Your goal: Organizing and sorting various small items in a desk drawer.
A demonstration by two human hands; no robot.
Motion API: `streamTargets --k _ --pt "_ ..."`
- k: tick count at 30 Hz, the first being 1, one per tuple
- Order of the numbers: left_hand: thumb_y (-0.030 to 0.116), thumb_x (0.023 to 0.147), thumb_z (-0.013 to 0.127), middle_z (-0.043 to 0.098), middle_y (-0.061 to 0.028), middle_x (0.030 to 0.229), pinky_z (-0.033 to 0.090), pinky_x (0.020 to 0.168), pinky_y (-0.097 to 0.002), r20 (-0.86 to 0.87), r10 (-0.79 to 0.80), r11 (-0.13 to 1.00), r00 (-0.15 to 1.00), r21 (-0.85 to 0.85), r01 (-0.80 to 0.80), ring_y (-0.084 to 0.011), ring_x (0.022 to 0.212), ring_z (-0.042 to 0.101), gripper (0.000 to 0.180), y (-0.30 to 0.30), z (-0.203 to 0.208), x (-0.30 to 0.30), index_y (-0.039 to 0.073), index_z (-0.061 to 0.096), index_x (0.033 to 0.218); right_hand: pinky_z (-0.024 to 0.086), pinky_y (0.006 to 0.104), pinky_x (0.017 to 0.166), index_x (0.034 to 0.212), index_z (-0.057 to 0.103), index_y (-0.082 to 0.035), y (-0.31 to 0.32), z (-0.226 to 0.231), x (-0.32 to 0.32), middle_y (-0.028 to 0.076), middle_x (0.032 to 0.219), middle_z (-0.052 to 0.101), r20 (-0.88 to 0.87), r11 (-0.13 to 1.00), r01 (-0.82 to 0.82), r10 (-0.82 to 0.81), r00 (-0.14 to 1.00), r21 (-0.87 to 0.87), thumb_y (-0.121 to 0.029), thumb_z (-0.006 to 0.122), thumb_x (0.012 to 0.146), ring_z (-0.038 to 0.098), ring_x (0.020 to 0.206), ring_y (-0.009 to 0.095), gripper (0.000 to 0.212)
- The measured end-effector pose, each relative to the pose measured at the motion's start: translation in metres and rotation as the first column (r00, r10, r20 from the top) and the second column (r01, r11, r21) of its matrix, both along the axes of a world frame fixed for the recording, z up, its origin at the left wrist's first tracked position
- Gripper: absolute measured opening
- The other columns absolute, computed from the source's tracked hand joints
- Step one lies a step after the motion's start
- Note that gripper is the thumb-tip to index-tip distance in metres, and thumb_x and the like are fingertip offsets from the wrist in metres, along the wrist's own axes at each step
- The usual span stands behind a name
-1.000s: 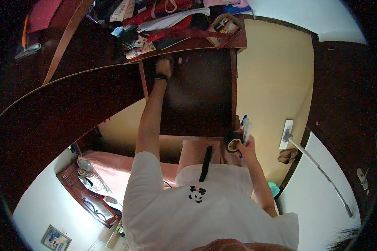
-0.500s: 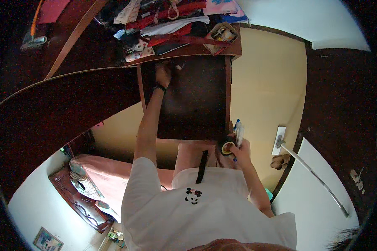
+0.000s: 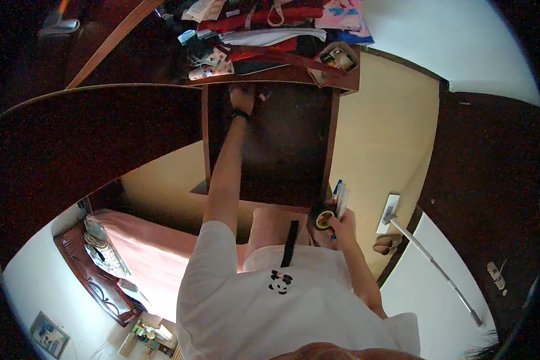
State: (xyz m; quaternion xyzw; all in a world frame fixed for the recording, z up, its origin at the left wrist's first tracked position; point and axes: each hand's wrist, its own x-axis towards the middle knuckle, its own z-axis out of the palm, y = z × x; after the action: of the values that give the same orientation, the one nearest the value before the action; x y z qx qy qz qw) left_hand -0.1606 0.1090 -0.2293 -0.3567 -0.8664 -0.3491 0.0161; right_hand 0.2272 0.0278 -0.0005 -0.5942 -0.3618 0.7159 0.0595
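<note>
A dark brown drawer (image 3: 282, 150) is pulled out from under a cluttered desktop. My left hand (image 3: 242, 101), with a black band at the wrist, reaches into its far left part, and the fingers fade into shadow under the desk edge. A small pale item (image 3: 264, 95) lies in the drawer just right of that hand. Beside the drawer's near right corner, my right hand (image 3: 344, 224) is closed around a roll of black tape (image 3: 324, 217). Slim blue and clear things (image 3: 340, 197) stick up from the same grip; their kind is unclear.
The desktop holds folded cloths (image 3: 273, 37), a small box of odds and ends (image 3: 337, 59) and papers. A flat mop (image 3: 390, 214) leans at the right near brown slippers (image 3: 387, 243). At the left stands a bed with a pink cover (image 3: 141, 240).
The whole view has shifted a little. My left hand reaches slightly deeper under the desk edge, while my right hand keeps hold of the tape.
</note>
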Motion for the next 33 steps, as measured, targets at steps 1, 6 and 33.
streamTargets --k 1,6,33 --pt "0.03 0.073 0.055 0.056 -0.0182 0.09 0.042 0.073 -0.0389 0.056 -0.104 0.994 0.993 0.03 0.103 -0.0338 0.085 0.052 0.033 0.015 0.045 0.021 0.004 0.054 0.094 0.034 0.0181 0.038 0.096 0.051 -0.002 0.002 0.001 0.004 0.002 0.07 0.053 0.034 0.997 -0.061 0.06 0.998 0.051 0.0 0.05 0.069 0.046 0.05 0.005 0.027" --pt "0.022 0.07 0.057 0.056 -0.0177 0.088 0.042 0.072 -0.0395 0.207 0.088 0.966 0.974 -0.256 -0.033 -0.0338 0.084 0.052 0.03 -0.012 0.061 -0.011 0.005 0.054 0.094 0.033 0.0176 0.038 0.095 0.05 -0.002 0.002 0.021 -0.01 0.003 0.071 0.053 0.014 0.999 -0.034 0.034 0.999 -0.034 0.0 0.05 0.069 0.044 0.048 0.005 0.026" --pt "0.006 0.067 0.047 0.05 -0.0103 0.097 0.04 0.075 -0.0356 -0.786 -0.267 0.947 0.557 -0.32 0.002 -0.0271 0.088 0.049 0.034 0.021 0.289 -0.082 0.008 0.05 0.101 0.045 0.0268 0.066 0.105 0.046 -0.002 0.0 0.001 0.006 0.006 0.087 0.056 -0.141 0.984 0.075 -0.099 0.985 -0.164 -0.007 0.055 0.074 0.054 0.075 0.014 0.032"
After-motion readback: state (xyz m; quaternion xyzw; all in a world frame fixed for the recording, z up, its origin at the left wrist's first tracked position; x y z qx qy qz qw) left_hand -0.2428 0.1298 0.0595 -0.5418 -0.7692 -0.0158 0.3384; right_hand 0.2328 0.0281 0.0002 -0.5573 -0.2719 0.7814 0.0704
